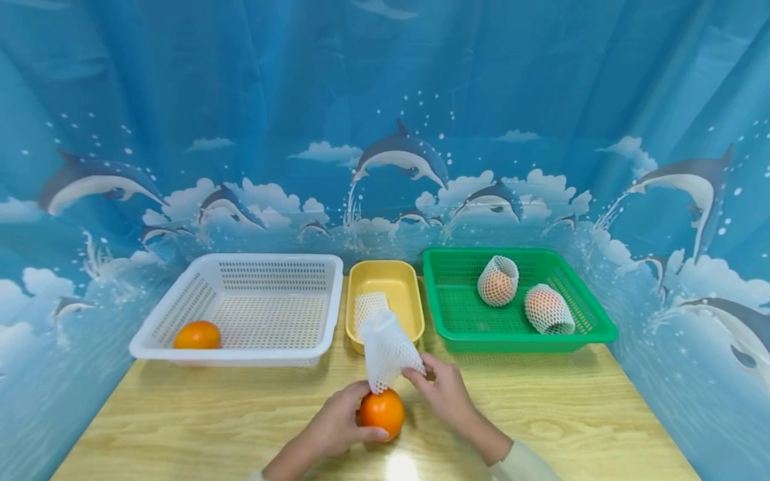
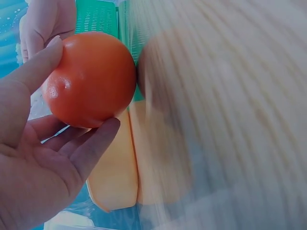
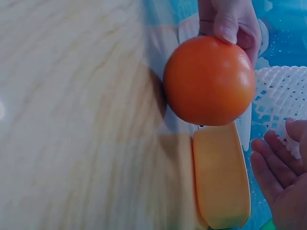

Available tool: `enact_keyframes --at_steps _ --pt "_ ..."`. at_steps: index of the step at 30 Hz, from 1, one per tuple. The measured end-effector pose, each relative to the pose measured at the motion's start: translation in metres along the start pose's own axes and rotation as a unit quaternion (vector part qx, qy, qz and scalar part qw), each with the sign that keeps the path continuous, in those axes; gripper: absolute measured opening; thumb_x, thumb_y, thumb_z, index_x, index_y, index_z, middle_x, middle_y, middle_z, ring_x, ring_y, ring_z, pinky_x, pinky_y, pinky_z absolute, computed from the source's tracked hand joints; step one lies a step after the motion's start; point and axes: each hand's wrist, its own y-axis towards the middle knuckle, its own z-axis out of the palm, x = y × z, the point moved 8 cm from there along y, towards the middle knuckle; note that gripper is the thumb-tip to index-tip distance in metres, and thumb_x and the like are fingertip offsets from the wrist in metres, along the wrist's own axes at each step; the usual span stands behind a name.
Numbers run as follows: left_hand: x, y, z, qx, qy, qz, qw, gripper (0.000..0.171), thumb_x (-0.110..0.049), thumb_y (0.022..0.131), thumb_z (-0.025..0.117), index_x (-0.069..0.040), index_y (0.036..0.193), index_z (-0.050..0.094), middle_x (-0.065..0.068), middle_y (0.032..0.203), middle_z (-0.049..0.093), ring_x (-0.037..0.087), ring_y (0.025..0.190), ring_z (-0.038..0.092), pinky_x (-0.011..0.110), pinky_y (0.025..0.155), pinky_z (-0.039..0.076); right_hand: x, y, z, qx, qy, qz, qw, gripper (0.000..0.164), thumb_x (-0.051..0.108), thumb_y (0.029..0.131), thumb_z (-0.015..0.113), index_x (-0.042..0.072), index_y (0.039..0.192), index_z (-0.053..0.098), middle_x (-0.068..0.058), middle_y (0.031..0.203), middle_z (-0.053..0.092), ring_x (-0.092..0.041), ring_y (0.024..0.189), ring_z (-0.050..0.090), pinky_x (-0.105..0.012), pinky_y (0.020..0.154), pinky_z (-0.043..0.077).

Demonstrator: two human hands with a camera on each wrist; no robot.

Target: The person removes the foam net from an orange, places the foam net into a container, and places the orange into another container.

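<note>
My left hand (image 1: 339,421) grips an orange (image 1: 383,414) on the table, thumb on the near side and fingers around the left side. The same orange (image 2: 91,79) fills the middle of the left wrist view. With thumb and fingers my right hand (image 1: 448,394) pinches the edge of a white foam net sleeve (image 1: 388,347). The sleeve stands over the far side of the orange, its lower end at the fruit's top and close by the left fingertips. In the right wrist view the net mesh (image 3: 283,93) shows above the right fingers.
Behind the hands, a yellow tray (image 1: 409,294) holds another foam net (image 1: 368,306). On the left, a white basket (image 1: 271,354) contains one orange (image 1: 197,335). A green basket (image 1: 511,344) on the right has two net-wrapped fruits (image 1: 498,282). A dolphin-print curtain (image 1: 385,80) hangs behind.
</note>
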Motion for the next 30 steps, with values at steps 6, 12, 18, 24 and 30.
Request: enact_keyframes --at_steps 6,12,18,24,30 --pt "-0.001 -0.002 0.001 0.013 0.037 -0.011 0.9992 0.079 -0.048 0.075 0.079 -0.006 0.136 0.051 0.010 0.135 0.055 0.027 0.115 0.057 0.049 0.096 0.049 -0.003 0.008 -0.001 -0.021 0.037 0.053 0.998 0.020 0.013 0.089 0.070 0.005 0.107 0.068 -0.008 0.096 0.074 -0.019 0.085 0.070 -0.021 0.070 0.057" --pt "-0.005 -0.001 0.001 0.020 0.050 0.008 0.9985 0.071 -0.045 0.076 0.079 -0.017 0.137 0.054 0.001 0.130 0.057 0.020 0.111 0.057 0.046 0.092 0.051 -0.007 0.016 0.001 -0.032 0.058 0.083 0.994 0.024 0.004 0.091 0.065 0.000 0.115 0.061 -0.015 0.090 0.073 -0.032 0.084 0.071 -0.023 0.071 0.057" --pt "-0.009 -0.001 0.001 0.033 0.064 0.017 0.9973 0.068 -0.040 0.077 0.080 -0.020 0.137 0.055 0.001 0.131 0.056 0.022 0.113 0.057 0.051 0.092 0.050 -0.011 0.024 0.003 -0.026 0.077 0.077 0.994 0.023 0.016 0.094 0.064 0.003 0.112 0.064 -0.014 0.094 0.073 -0.032 0.090 0.070 -0.025 0.075 0.058" --pt "-0.012 0.000 0.002 0.030 0.086 0.024 0.9956 0.067 -0.034 0.076 0.081 -0.018 0.136 0.055 0.001 0.131 0.056 0.021 0.112 0.057 0.050 0.091 0.051 -0.013 0.032 0.007 -0.026 0.101 0.052 0.993 0.027 0.018 0.095 0.064 -0.003 0.112 0.064 -0.018 0.098 0.071 -0.033 0.090 0.069 -0.032 0.077 0.059" --pt "-0.014 0.000 0.003 0.028 0.092 0.023 0.9951 0.067 -0.032 0.074 0.081 -0.017 0.135 0.055 0.001 0.130 0.056 0.019 0.111 0.058 0.045 0.090 0.052 -0.010 0.039 0.007 -0.049 0.068 0.053 0.995 0.019 0.012 0.094 0.065 0.001 0.109 0.069 -0.012 0.095 0.070 -0.014 0.074 0.061 -0.019 0.063 0.053"
